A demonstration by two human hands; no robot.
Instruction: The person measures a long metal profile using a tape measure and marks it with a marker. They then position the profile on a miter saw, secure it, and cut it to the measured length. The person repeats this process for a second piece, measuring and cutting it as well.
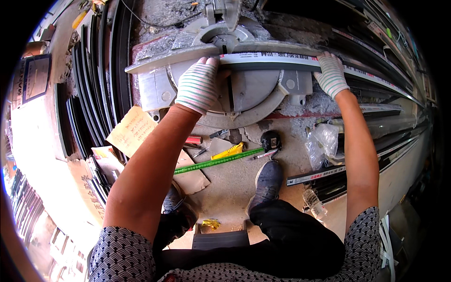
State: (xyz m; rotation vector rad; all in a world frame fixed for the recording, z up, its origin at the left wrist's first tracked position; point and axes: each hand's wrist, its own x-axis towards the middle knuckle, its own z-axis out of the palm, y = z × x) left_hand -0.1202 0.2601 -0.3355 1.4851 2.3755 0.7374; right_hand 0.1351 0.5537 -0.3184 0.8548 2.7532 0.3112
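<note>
A long dark metal profile (pixel 282 65) with a printed white film strip lies along the fence (pixel 164 60) of a mitre saw, across its round grey table (pixel 256 89). My left hand (pixel 199 85), in a striped knit glove, is closed on the profile's left end, close to the table's slot; its thumb is mostly hidden. Farther right, my right hand (pixel 331 74), gloved alike, grips the same profile, which runs on past it to the right. The saw blade (pixel 232 14) stands above and beyond the fence at the top.
Below the saw lie a green tape measure (pixel 221 161) pulled out of its black case (pixel 271 140), a yellow utility knife (pixel 229 151) and a handwritten cardboard sheet (pixel 131 130). Dark profiles (pixel 101 80) stack at left, more at right beside a plastic bag (pixel 323 142) and clear bottle (pixel 315 205).
</note>
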